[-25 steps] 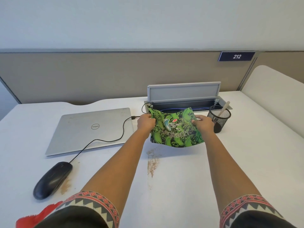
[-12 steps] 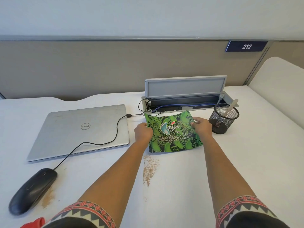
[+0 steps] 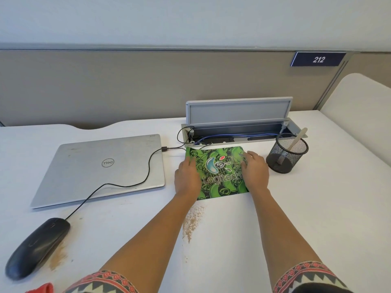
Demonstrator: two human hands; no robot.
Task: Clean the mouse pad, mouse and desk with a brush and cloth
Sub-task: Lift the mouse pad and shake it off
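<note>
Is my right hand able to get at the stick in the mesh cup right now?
Probably yes. The right hand lies flat on the mouse pad, holding nothing, just beside the mesh cup, and the stick pokes above the rim with nothing between them.

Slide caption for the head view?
Left hand and right hand rest flat on the green mouse pad on the desk; brown dust lies before it.

Ahead of you pale wall (image 3: 190, 17), taupe partition panel (image 3: 127, 85) under grey top rail (image 3: 148, 47), blue plate 212 (image 3: 318, 59) upper right, even soft light
</note>
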